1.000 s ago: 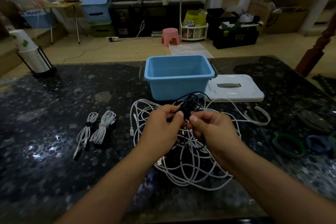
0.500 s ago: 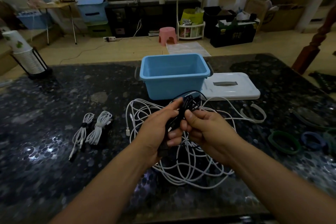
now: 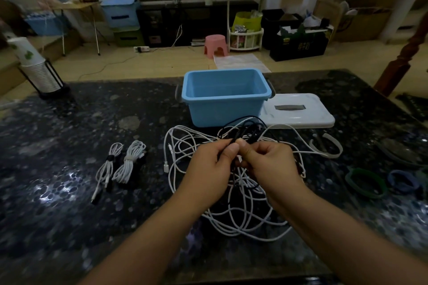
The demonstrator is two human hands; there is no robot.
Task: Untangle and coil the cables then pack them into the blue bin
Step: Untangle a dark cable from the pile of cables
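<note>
A tangle of white cables [image 3: 240, 213] lies on the dark speckled table in front of the open blue bin [image 3: 225, 96]. A black cable [image 3: 245, 131] loops up out of the tangle just before the bin. My left hand [image 3: 212, 169] and my right hand [image 3: 269, 161] meet above the pile, both pinching the black cable between thumb and fingers. Two coiled, tied white cables [image 3: 126, 164] lie side by side to the left of the tangle.
The bin's white lid [image 3: 297, 112] rests to the right of the bin. A white strap [image 3: 330, 148] and green and blue bands [image 3: 366, 183] sit at the right. A cup stack in a black holder [image 3: 38, 69] stands at the far left corner.
My hands have shifted their pinch on the black cable, the thumbs now meeting at one point. The black loops stay raised above the white tangle.
</note>
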